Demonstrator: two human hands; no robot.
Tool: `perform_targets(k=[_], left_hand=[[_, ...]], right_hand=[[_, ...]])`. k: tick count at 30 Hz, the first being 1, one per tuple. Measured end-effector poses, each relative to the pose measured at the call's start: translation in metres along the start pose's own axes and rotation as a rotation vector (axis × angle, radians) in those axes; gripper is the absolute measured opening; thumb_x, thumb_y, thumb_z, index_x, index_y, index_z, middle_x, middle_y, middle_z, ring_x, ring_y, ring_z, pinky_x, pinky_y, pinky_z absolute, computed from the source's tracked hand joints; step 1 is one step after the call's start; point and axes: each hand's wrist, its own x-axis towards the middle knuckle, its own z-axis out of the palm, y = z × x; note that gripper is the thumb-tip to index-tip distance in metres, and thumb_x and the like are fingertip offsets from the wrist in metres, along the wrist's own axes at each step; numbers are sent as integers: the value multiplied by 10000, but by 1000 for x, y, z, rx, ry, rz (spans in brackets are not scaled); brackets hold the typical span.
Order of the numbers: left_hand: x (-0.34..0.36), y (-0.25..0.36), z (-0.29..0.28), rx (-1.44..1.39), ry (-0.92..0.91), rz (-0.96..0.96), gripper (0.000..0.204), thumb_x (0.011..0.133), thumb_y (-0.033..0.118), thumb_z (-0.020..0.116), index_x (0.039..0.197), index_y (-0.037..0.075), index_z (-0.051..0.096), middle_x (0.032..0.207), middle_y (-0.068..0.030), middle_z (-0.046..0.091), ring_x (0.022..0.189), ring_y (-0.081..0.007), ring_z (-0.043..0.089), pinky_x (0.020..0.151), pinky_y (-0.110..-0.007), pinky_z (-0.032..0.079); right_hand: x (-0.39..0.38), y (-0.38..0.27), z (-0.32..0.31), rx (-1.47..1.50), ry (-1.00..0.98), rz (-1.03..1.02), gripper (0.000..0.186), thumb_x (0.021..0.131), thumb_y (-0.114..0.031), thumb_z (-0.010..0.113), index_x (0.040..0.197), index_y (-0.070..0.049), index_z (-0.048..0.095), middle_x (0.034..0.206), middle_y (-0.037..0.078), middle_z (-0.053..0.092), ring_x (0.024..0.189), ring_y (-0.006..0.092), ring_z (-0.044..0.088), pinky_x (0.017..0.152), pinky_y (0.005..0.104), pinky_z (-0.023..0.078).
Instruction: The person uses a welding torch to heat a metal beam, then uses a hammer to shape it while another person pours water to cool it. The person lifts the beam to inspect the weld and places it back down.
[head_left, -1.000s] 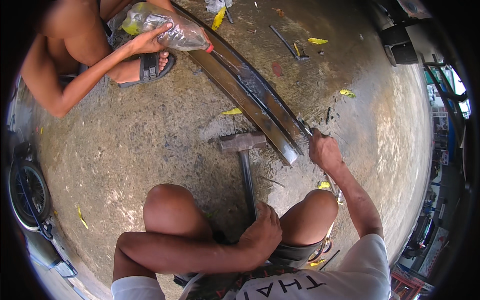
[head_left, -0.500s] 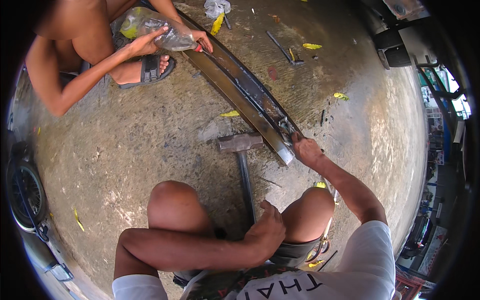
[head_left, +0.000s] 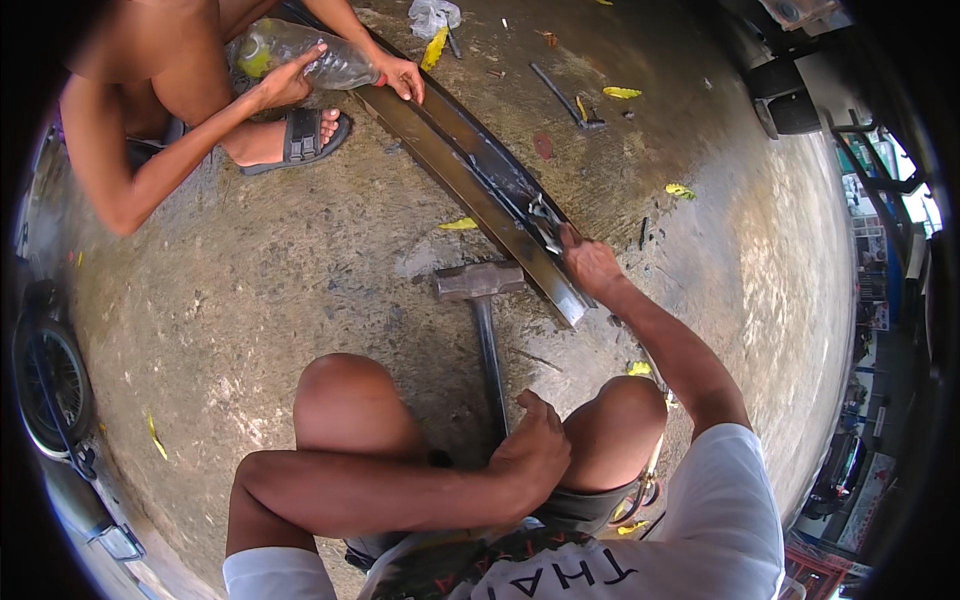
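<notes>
My right hand (head_left: pixel 592 268) is closed at the near end of a long dark metal channel (head_left: pixel 478 200) lying on the concrete. Its fingers press a crumpled grey-white piece (head_left: pixel 545 220) inside the trough; the piece's kind is unclear. My left hand (head_left: pixel 532 450) rests beside my right knee with its fingers curled in, and nothing shows in it. Just ahead of it lies a sledgehammer (head_left: pixel 480 282), its head near the channel and its handle running down toward my left hand. At the far end a co-worker's hands (head_left: pixel 400 78) tilt a clear plastic bottle (head_left: pixel 335 62) with a red cap over the channel.
The co-worker's sandalled foot (head_left: pixel 305 140) is left of the channel. A thin dark rod (head_left: pixel 556 90) and yellow leaves (head_left: pixel 622 92) lie beyond it. A clear plastic bag (head_left: pixel 434 16) is at the top. A spoked wheel (head_left: pixel 50 385) stands far left.
My right hand has slid a little up and left along the channel with the grey-white piece. The bottle has shifted slightly left. My left hand has hardly moved.
</notes>
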Motion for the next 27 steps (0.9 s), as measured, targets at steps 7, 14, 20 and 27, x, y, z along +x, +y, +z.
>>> perform_targets(k=[7,14,20,27], left_hand=[[-12,-3,2,48,103,-58,293,844,201,579,981,22,766,1059,-189,692,1083,-333,609,1013,-501,410],[-9,-2,8,69,76,-129,271,843,185,585,962,22,765,1038,-171,690,1067,-322,614,1021,-499,410],[11,-1,3,56,-12,-88,293,847,180,591,1020,5,750,1081,-185,686,1092,-327,614,1026,-497,410],[12,9,7,102,56,-70,275,846,182,592,986,16,761,1061,-179,692,1087,-324,613,1040,-491,405]], right_hand=[[-129,4,96,384,219,390,780,803,-113,656,1520,-133,351,1061,209,698,892,360,694,785,436,561],[16,-13,32,183,447,304,588,818,-234,702,1379,-138,553,1038,86,720,936,230,664,890,419,429],[68,-10,19,39,407,225,528,860,-341,659,1351,-161,588,976,71,716,1001,232,628,896,416,427],[-41,0,83,257,327,367,705,788,-262,755,1437,-177,494,980,98,711,973,236,656,925,392,454]])
